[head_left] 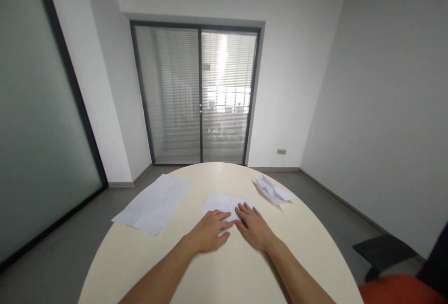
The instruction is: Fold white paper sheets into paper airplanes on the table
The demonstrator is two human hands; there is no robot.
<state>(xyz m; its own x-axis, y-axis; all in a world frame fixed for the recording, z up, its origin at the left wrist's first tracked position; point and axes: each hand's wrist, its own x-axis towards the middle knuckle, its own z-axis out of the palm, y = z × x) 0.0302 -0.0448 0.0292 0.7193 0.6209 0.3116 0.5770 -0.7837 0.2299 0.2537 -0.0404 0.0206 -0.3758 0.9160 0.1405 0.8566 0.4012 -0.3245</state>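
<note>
White paper (223,201) lies in from the far edge of the table (220,276), partly beneath our left hand (211,231) and right hand (255,228), both loosely spread; uneven pressure could skew or crease it.

Middle sheet (221,201) partly hidden under both hands (213,231) (255,229); chair (402,290) cut off lower right.

A paper sheet (220,200) lies on the table (217,276), beneath the left hand (213,230) and right hand (255,227). A second sheet (156,203) lies left of both; folded paper (276,193) lies forward-right.
</note>
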